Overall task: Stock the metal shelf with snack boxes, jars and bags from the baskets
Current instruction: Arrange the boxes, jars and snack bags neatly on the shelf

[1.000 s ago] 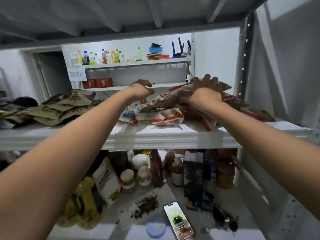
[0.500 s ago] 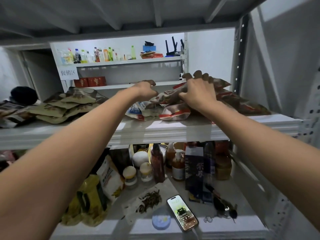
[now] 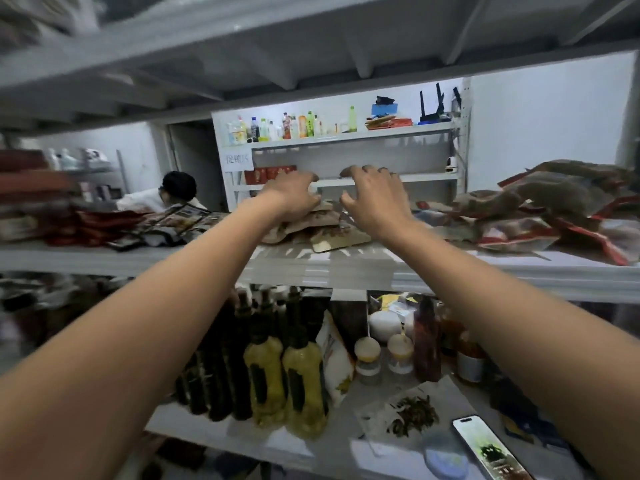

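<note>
- Midway along the shelf (image 3: 346, 268), a low stack of tan bags (image 3: 332, 233) lies flat, set back from the front edge with a bare strip of shelf before it.
- Left hand (image 3: 291, 195) is over the stack's left end, fingers arched and spread, the grip holding nothing. Whether its heel touches the top bag cannot be told.
- Right hand (image 3: 375, 199) is over the stack's right end, fingers likewise arched and apart, thumb pointing inward, with nothing in the grip.
- A narrow gap separates the two hands above the middle of the stack.
- To the right, a taller heap of red-trimmed bags (image 3: 540, 216) stands apart from the tan bags, and its loose corners reach the front edge.
- To the left, dark bags (image 3: 173, 226) lie close to the stack with a small gap between, one corner near the front edge.
- Above the hands, open air runs up to the ribbed underside of the upper tier (image 3: 311, 46).
- On the tier below stand bottles (image 3: 304, 382) and small jars (image 3: 367, 358), while a phone (image 3: 485, 448) lies near the front edge.
- Behind the shelf, a person (image 3: 173, 192) is bent over, blurred.
</note>
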